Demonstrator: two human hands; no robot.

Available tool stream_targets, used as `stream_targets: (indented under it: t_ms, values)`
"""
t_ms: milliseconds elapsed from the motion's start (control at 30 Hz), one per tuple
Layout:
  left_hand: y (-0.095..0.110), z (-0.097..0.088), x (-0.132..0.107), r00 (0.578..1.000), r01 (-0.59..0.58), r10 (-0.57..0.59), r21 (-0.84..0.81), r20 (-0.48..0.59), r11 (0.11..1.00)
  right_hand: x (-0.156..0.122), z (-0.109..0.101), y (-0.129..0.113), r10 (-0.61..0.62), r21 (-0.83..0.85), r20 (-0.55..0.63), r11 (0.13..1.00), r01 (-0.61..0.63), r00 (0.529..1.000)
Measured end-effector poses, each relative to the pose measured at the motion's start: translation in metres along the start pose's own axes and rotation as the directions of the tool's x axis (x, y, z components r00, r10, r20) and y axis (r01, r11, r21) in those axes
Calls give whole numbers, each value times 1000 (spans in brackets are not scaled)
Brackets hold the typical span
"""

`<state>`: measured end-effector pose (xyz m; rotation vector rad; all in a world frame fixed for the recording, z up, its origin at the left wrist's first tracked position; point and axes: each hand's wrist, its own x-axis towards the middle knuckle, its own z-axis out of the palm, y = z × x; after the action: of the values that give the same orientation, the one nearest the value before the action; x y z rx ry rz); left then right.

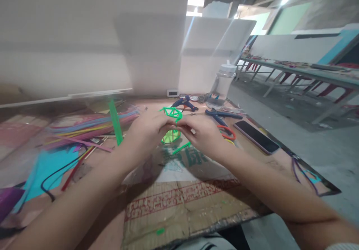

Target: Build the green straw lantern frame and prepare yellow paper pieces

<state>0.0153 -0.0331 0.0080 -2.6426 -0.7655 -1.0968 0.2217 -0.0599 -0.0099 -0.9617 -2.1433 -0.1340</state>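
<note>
Both my hands meet over the middle of the table around a green pipe-cleaner shape [171,112]. My left hand [148,130] has its fingers curled round the left side of the shape. My right hand [202,132] pinches it from the right. A green loop of the shape [170,136] hangs below between the hands, and a green end [181,148] sticks out underneath. The picture is smeared by motion.
A pile of coloured pipe cleaners [92,125] lies at the left. A blue glue gun [185,103], blue pliers [218,114], a red ring [227,132] and a phone [256,136] lie to the right. A clear plastic jar [223,81] stands behind. Printed cardboard [179,197] covers the table's near part.
</note>
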Motion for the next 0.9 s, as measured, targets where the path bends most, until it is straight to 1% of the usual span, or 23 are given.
stream_targets:
  t_ms: [100,167,267,333,400,467,533,567,600,667,733,767,833,900]
  values:
    - [-5,0,1,998,-68,68,3,9,998,-2,2,-1,-1,4,20,1000,1,1000]
    - [-8,-2,3,993,-108,109,-12,40,994,-5,1,-2,-14,3,26,1000,14,1000]
    - [-10,-3,6,981,-158,163,-51,103,986,-10,2,-1,-70,-7,20,998,70,997]
    - [-10,-4,8,972,-177,186,-78,142,981,-13,3,0,-101,-6,30,995,101,994]
    - [-10,-4,8,970,-173,186,-94,156,980,-13,3,0,-89,15,44,996,88,995]
    - [-13,-5,7,977,-143,157,-101,145,985,-13,2,1,-4,69,47,998,1,999]
    - [-20,-7,4,989,-70,79,-76,125,995,-12,0,2,150,168,37,974,-154,988]
    - [-24,-8,3,992,-25,32,-53,123,998,-12,0,3,245,236,40,940,-247,969]
    - [-28,-9,1,991,14,-10,-30,134,999,-13,-1,4,336,311,61,888,-338,940]
    - [-36,-6,-2,981,63,-61,-6,183,998,-16,0,6,470,446,146,754,-482,871]
    - [-41,0,-5,973,70,-62,-25,223,997,-20,3,7,531,518,242,637,-571,812]
    - [-42,5,-6,971,67,-56,-42,230,997,-22,5,7,544,533,275,600,-597,792]
    - [-41,14,-7,973,58,-41,-71,225,996,-24,9,6,557,548,313,556,-625,769]
    - [-36,21,-8,977,49,-31,-83,212,995,-25,12,3,557,567,331,527,-633,761]
